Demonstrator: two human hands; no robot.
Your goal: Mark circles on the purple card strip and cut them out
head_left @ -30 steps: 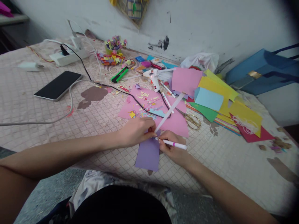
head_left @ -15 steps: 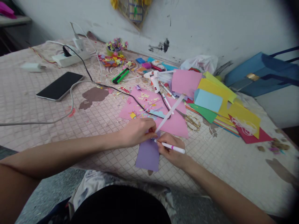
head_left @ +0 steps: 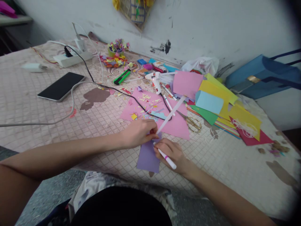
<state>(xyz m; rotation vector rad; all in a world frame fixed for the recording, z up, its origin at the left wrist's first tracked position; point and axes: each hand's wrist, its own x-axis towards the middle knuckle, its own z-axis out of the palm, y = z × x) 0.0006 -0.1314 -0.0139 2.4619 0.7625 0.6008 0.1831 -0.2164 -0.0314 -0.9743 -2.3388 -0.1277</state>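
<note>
My left hand [head_left: 142, 133] is closed, thumb and fingertips pinching the lower end of a long translucent glue stick [head_left: 170, 115]. The stick slants up to the right, its low end over a purple sheet of paper [head_left: 148, 159]. In my right hand [head_left: 172, 155] is a white felt-tip pen [head_left: 167, 159] with a pink band, its tip near the left fingertips at the paper. My fingers partly hide the tip and the sheet's top. Beyond both hands lies a pink sheet [head_left: 180, 127] strewn with paper scraps.
A white glue gun [head_left: 155, 83] and its black cord lie ahead, with gold-handled scissors [head_left: 194, 124] to the right. A green cutter [head_left: 122, 77], a tablet [head_left: 61, 86] and a power strip [head_left: 72, 59] lie left. Coloured papers [head_left: 213, 94] and a blue bag [head_left: 256, 77] are at right.
My right hand has shifted slightly left, and the pen's back end has swung down and toward me. My left hand and the glue stick stay nearly still.
</note>
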